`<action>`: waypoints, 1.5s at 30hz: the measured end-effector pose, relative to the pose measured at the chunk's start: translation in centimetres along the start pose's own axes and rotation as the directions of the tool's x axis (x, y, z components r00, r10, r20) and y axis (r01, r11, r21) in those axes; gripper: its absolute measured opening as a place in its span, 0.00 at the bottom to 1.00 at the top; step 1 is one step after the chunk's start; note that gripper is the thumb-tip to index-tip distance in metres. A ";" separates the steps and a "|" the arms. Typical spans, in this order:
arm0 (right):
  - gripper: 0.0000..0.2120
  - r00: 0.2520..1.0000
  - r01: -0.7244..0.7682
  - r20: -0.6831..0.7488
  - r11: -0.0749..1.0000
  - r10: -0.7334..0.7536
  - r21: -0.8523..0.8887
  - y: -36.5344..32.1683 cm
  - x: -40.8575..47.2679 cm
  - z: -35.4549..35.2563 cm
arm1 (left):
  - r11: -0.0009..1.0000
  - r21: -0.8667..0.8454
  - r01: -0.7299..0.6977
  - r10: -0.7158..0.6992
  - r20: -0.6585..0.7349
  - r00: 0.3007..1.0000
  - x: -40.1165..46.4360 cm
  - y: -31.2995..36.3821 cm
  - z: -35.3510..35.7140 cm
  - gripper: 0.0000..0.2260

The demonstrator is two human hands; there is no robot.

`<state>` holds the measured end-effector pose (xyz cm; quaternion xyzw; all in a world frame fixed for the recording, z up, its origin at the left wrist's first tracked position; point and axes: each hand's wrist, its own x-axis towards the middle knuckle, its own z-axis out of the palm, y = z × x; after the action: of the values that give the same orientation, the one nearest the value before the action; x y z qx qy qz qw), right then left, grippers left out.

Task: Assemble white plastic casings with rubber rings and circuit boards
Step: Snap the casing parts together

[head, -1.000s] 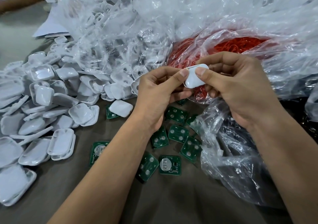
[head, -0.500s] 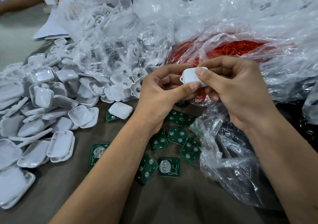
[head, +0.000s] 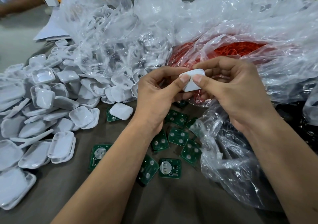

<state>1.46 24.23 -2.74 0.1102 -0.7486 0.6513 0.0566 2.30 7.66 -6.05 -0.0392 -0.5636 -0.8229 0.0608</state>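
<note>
Left hand (head: 154, 100) and right hand (head: 237, 93) fingers jointly pinch one small rounded white plastic casing (head: 192, 80) above green square circuit boards (head: 177, 137).

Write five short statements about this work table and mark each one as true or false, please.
1. Both hands hold one white casing between them. True: the left hand and right hand pinch it with thumbs on top.
2. The rubber rings are blue. False: the rubber rings are red-orange, inside a clear plastic bag.
3. Green circuit boards lie loose on the table below the hands. True.
4. The pile of white casings is to the person's right. False: the loose white casings are heaped on the left.
5. The held casing rests on the table. False: it is held up, above the table.
</note>
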 end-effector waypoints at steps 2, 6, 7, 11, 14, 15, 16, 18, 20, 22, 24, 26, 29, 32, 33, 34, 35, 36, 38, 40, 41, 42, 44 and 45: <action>0.05 1.000 -0.008 -0.004 1.000 0.008 0.011 0.0 0.0 0.0 | 1.000 0.011 -0.016 0.016 0.000 1.000 0.0 0.0 -0.1 0.04; 0.06 1.000 0.005 -0.014 1.000 -0.005 0.012 -0.1 0.0 0.1 | 1.000 0.009 -0.012 0.012 0.015 1.000 0.0 0.1 -0.1 0.05; 0.06 1.000 0.012 -0.021 1.000 -0.012 0.009 -0.1 0.0 0.1 | 1.000 0.002 -0.008 0.008 0.022 1.000 0.0 0.1 -0.2 0.06; 0.05 0.997 0.027 -0.071 1.000 -0.026 0.015 -0.1 0.1 0.2 | 0.999 0.040 -0.015 0.013 0.070 0.997 0.0 0.0 -0.2 0.16; 0.05 0.995 0.032 -0.096 0.999 -0.032 0.006 0.1 0.2 0.2 | 0.996 0.090 -0.016 0.009 0.079 0.997 -0.1 0.0 -0.1 0.18; 0.05 0.994 0.036 -0.098 0.999 -0.037 -0.004 0.1 0.2 0.3 | 0.993 0.115 -0.017 0.009 0.074 0.997 -0.1 0.0 -0.1 0.18; 0.05 0.994 0.042 -0.100 0.999 -0.043 -0.018 0.2 0.2 0.3 | 0.990 0.142 -0.018 0.007 0.071 0.997 -0.1 0.1 -0.2 0.17; 0.05 0.993 0.050 -0.104 0.998 -0.054 -0.042 0.3 0.2 0.3 | 0.981 0.194 -0.017 0.001 0.083 0.997 -0.1 0.3 -0.2 0.16; 0.04 0.993 0.048 -0.108 0.998 -0.053 -0.047 0.3 0.2 0.2 | 0.972 0.233 -0.017 -0.009 0.108 0.994 -0.2 0.4 -0.2 0.16; 0.04 0.994 0.040 -0.102 0.998 -0.046 -0.055 0.4 0.2 0.1 | 0.969 0.247 -0.011 -0.018 0.115 0.993 -0.2 0.5 -0.3 0.16; 0.03 0.996 0.038 -0.082 0.995 -0.045 -0.093 0.5 0.2 0.0 | 0.971 0.240 0.000 -0.026 0.107 0.994 -0.2 0.5 -0.4 0.15; 0.04 0.998 0.042 -0.045 0.989 -0.049 -0.139 0.5 0.2 0.0 | 0.975 0.222 0.010 -0.031 0.091 0.995 -0.1 0.5 -0.5 0.15; 0.07 0.999 0.052 0.023 0.978 -0.048 -0.202 0.5 0.2 -0.1 | 0.980 0.196 0.022 -0.035 0.062 0.997 0.0 0.4 -0.7 0.13; 0.07 0.998 0.050 0.042 0.984 -0.043 -0.171 0.6 0.3 -0.2 | 0.988 0.148 0.047 -0.057 0.064 0.996 0.1 0.4 -0.7 0.13; 0.07 0.998 0.047 0.041 0.987 -0.042 -0.153 0.6 0.3 -0.2 | 0.990 0.129 0.058 -0.067 0.065 0.996 0.2 0.4 -0.7 0.13; 0.07 0.998 0.047 0.037 0.989 -0.042 -0.143 0.6 0.3 -0.2 | 0.991 0.117 0.066 -0.074 0.065 0.995 0.2 0.4 -0.8 0.13; 0.07 0.999 0.047 0.034 0.989 -0.043 -0.142 0.6 0.3 -0.2 | 0.991 0.113 0.071 -0.078 0.064 0.995 0.2 0.4 -0.8 0.12; 0.07 0.999 0.045 0.033 0.989 -0.041 -0.141 0.6 0.3 -0.2 | 0.991 0.114 0.072 -0.080 0.064 0.995 0.2 0.3 -0.7 0.12; 0.07 0.999 0.038 0.033 0.991 -0.034 -0.129 0.6 0.3 -0.2 | 0.991 0.113 0.070 -0.078 0.067 0.995 0.2 0.4 -0.7 0.11; 0.07 0.999 0.022 0.033 0.992 -0.019 -0.120 0.6 0.3 -0.2 | 0.992 0.103 0.076 -0.084 0.073 0.994 0.2 0.4 -0.6 0.11; 0.07 0.999 0.011 0.034 0.993 -0.007 -0.114 0.6 0.4 -0.2 | 0.992 0.098 0.084 -0.092 0.077 0.993 0.2 0.4 -0.6 0.11; 0.07 0.999 -0.002 0.036 0.995 0.005 -0.104 0.6 0.4 -0.2 | 0.991 0.094 0.094 -0.102 0.083 0.991 0.2 0.4 -0.7 0.11; 0.07 0.999 -0.020 0.038 0.996 0.024 -0.085 0.7 0.5 -0.1 | 0.990 0.086 0.115 -0.123 0.091 0.988 0.4 0.5 -0.8 0.11; 0.07 0.999 -0.027 0.040 0.996 0.030 -0.080 0.7 0.6 0.1 | 0.989 0.084 0.123 -0.130 0.092 0.987 0.5 0.5 -0.8 0.11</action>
<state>0.70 24.20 -3.28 0.1104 -0.7765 0.6193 0.0361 1.92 6.67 -5.84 -0.0409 -0.5988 -0.7997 -0.0174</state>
